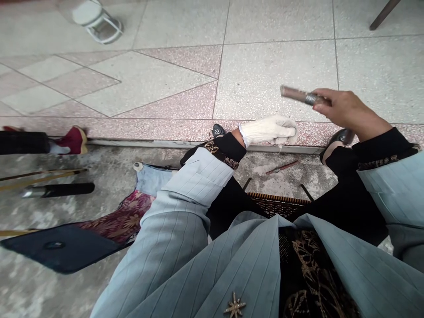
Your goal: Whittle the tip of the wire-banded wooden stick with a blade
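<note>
Brown rod (294,94): blurred, silvery coil (310,98) around it
Rod's pose: pointing leftward, gripped in your right hand (346,111)

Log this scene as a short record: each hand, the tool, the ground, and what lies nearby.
Left hand: white-gloved, fingers curled, over the tile edge; grip unclear
Right hand: bare, closed around the tool
Tool: raised over the tiles; blurred, exact kind unclear
Ground: speckled tiles ahead, rough concrete nearer
Between the legs: thin reddish stick on the concrete; woven seat
To the left: blue-and-floral cloth; another person's red shoe
</note>
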`<action>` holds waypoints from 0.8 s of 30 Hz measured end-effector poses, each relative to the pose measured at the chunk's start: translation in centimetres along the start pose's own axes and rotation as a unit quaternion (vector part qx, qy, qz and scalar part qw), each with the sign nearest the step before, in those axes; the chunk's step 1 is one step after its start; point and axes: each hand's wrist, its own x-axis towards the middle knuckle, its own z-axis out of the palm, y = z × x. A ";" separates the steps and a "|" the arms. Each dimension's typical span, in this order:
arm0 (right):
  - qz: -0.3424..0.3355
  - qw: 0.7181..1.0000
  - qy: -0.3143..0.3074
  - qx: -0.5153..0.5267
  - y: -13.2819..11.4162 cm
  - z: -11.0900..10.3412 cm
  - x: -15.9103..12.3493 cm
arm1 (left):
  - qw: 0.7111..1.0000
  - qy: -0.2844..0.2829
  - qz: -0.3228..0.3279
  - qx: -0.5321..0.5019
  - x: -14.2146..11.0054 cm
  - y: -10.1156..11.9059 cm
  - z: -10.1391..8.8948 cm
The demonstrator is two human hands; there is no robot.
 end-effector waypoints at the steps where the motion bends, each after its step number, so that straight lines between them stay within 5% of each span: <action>1: -0.022 0.997 -0.044 -0.063 0.4 0.2 0.1 | 1.000 0.004 0.008 0.000 -0.1 0.0 -0.1; 3: -0.069 0.980 -0.149 -0.108 1.1 0.6 0.2 | 0.999 0.024 0.020 0.019 -0.2 0.1 -0.5; 8: -0.164 0.907 -0.386 0.034 1.3 0.8 -0.6 | 0.993 0.077 -0.008 0.091 -0.4 0.5 -1.0; 12: -0.160 0.860 -0.479 0.069 0.1 -0.1 -1.6 | 0.985 0.102 -0.035 0.134 -0.3 0.5 -1.1; 14: -0.168 0.872 -0.445 0.113 -0.5 -0.8 -2.1 | 0.977 0.133 -0.036 0.162 -0.2 0.3 -1.3; 18: -0.134 0.925 -0.252 0.250 -1.3 -1.9 -2.9 | 0.970 0.163 -0.049 0.175 0.1 -0.2 -1.6; 22: -0.042 0.936 -0.099 0.334 -1.7 -0.8 -2.3 | 0.988 0.084 -0.029 0.125 0.5 -0.8 -1.1; 24: -0.005 0.963 -0.050 0.266 -1.6 0.1 -1.6 | 0.994 0.037 -0.010 0.102 0.5 -0.9 -0.7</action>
